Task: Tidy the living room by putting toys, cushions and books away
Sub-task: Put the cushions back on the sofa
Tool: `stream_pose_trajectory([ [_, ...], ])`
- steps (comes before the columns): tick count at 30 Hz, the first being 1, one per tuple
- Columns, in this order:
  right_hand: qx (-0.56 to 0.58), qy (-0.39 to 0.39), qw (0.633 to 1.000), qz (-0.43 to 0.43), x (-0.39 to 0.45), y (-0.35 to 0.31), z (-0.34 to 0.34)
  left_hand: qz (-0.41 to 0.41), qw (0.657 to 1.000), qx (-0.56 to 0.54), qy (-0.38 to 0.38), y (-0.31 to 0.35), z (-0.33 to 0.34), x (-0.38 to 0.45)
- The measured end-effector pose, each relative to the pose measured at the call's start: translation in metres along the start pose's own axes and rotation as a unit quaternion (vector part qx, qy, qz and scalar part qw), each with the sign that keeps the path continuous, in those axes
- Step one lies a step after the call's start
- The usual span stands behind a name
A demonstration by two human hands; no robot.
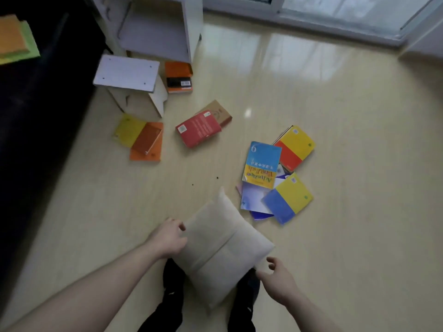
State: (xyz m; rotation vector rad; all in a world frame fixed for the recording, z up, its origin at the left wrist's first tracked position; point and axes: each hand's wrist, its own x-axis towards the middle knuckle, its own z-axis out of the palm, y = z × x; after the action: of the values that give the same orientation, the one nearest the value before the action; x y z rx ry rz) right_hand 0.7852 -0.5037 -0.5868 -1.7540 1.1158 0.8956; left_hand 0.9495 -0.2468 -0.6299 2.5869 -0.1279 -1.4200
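Both hands at a cream cushion held above the floor, books scattered beyond.

Left hand [169, 238] grips the cushion [224, 245] at its left edge, fingers curled onto the fabric; right hand [279, 280] sits at the lower right corner, fingers loosely bent, contact unclear. Cushion hangs tilted over the person's dark trousers. Just past it on the floor [347, 140]: a pile with a blue-yellow book [287, 198], a blue textbook [262, 164], a red-yellow book [296, 147]. Farther: red book [199, 128], orange books [147, 141], white stool [130, 82], white shelf unit [155, 27].
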Motion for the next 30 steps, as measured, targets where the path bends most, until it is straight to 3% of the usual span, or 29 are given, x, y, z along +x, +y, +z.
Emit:
stream_pose_trajectory([
  [6, -0.008, -0.022, 0.999, 0.024, 0.152, 0.066, 0.039, -0.053, 0.998, 0.034, -0.028, -0.028, 0.091, 0.140],
  [14, 0.153, -0.048, 0.976, 0.150, 0.313, 0.147, 0.099, -0.088, 0.995, 0.018, -0.032, -0.032, 0.162, 0.262],
  [17, 0.262, -0.073, 0.936, 0.223, 0.332, 0.143, 0.113, -0.123, 0.985, -0.089, -0.086, -0.036, 0.175, 0.285],
  [19, 0.336, -0.083, 0.906, 0.242, 0.337, 0.137, 0.118, -0.129, 0.976, -0.146, -0.096, -0.037, 0.180, 0.289],
  [21, 0.354, -0.082, 0.901, 0.238, 0.330, 0.132, 0.120, -0.136, 0.969, -0.181, -0.102, -0.037, 0.183, 0.281],
  [25, 0.343, -0.063, 0.916, 0.197, 0.293, 0.119, 0.118, -0.136, 0.945, -0.270, -0.127, -0.060, 0.180, 0.235],
  [30, 0.282, -0.065, 0.951, 0.111, 0.203, 0.089, 0.088, -0.178, 0.926, -0.331, -0.035, -0.095, 0.144, 0.118],
])
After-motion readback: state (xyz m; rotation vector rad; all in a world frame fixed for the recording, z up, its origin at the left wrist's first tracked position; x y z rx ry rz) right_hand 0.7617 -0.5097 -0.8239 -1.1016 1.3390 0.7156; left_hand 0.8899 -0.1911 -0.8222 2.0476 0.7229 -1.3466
